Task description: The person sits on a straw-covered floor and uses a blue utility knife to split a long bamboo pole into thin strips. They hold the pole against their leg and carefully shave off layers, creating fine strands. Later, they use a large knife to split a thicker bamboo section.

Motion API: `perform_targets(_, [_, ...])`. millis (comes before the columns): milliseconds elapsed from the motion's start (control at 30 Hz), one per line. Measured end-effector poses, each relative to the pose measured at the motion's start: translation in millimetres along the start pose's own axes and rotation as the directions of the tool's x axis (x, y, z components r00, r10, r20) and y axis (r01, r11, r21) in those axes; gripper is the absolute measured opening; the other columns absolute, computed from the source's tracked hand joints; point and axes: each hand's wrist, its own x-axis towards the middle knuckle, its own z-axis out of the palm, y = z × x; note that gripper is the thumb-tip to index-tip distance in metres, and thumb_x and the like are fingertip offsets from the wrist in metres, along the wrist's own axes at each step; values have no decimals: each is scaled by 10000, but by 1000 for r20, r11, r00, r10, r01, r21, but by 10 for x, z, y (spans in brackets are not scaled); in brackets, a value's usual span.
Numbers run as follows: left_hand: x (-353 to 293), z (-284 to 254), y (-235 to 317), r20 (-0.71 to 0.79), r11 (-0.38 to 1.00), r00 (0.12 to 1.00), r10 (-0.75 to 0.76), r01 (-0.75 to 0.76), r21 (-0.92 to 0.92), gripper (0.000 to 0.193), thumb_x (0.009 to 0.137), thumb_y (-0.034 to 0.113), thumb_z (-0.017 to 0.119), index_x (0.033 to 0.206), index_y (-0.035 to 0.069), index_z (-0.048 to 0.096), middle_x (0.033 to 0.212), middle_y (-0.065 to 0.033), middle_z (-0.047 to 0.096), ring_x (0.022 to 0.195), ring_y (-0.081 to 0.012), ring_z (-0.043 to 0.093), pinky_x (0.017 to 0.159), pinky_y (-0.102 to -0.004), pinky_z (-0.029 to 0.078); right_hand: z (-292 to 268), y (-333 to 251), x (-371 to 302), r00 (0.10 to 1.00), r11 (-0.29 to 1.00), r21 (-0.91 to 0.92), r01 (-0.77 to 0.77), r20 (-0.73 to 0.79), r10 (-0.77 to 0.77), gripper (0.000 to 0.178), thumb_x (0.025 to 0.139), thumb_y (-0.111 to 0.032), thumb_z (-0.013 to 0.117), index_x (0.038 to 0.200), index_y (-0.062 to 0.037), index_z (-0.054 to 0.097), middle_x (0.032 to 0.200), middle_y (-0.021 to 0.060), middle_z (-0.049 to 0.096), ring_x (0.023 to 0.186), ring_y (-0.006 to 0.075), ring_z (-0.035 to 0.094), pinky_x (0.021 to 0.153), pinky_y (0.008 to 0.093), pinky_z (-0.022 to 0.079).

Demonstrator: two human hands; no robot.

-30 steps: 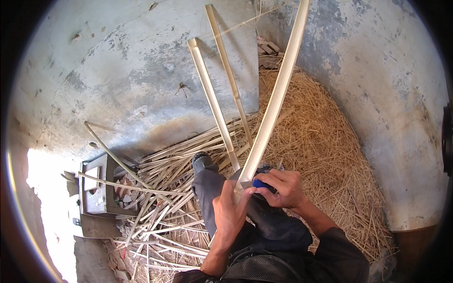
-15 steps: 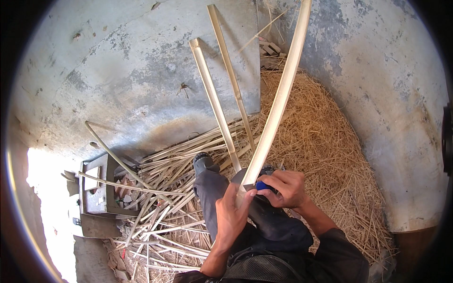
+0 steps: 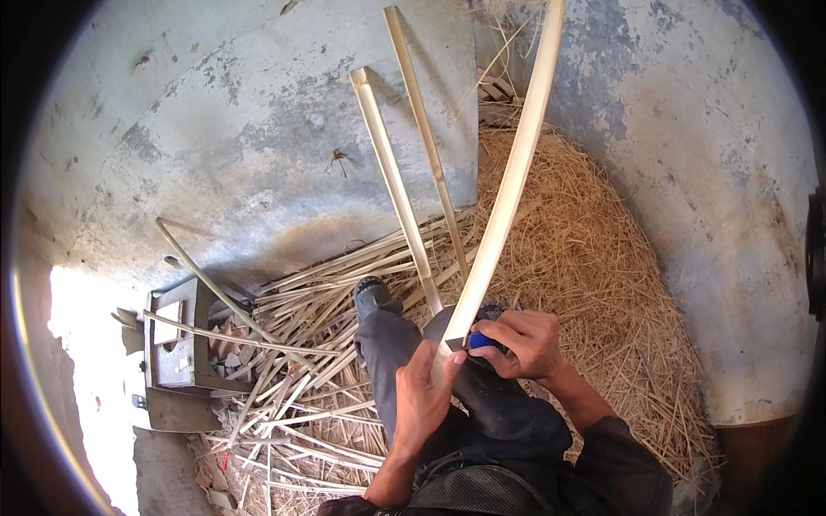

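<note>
A long, pale split bamboo strip (image 3: 508, 193) rises from my lap toward the top of the view, leaning slightly right. Near its lower end my left hand (image 3: 422, 394) is closed around it, thumb along the edge. In my right hand (image 3: 525, 346) is a knife with a blue handle (image 3: 482, 340). The short dark blade (image 3: 456, 343) lies against the strip, close to my left thumb and fingers. My legs are bent beneath both hands; the strip's lowest end is hidden by my left hand.
Two more bamboo strips (image 3: 391, 176) lean against the worn wall (image 3: 232, 129). Thin slats (image 3: 335, 267) lie scattered at the left, beside a wooden box (image 3: 181, 344). A large heap of straw-like shavings (image 3: 594, 275) fills the right. One boot (image 3: 372, 297) stands among the slats.
Hardly anything differs. The bamboo strip and both hands have shifted very slightly, and the view has moved a little. My grips are the same.
</note>
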Motion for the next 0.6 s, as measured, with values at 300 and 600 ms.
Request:
perform_targets(300, [-20, -35, 35, 30, 999, 999, -18, 19, -49, 273, 1070, 234, 669, 919, 20, 593, 700, 59, 514, 656, -10, 424, 562, -210, 315, 19, -13, 35, 1000, 1000, 21, 6, -16, -6, 268, 808, -336, 861, 953, -134, 764, 699, 7, 634, 540, 202, 617, 496, 334, 470])
perform_targets(600, [-69, -48, -7, 7, 998, 999, -42, 42, -52, 262, 1034, 200, 713, 956, -34, 624, 662, -48, 581, 672, -54, 478, 563, -299, 416, 45, -9, 14, 999, 999, 30, 36, -25, -35, 318, 835, -394, 842, 947, -102, 782, 658, 15, 625, 506, 194, 595, 469, 323, 438])
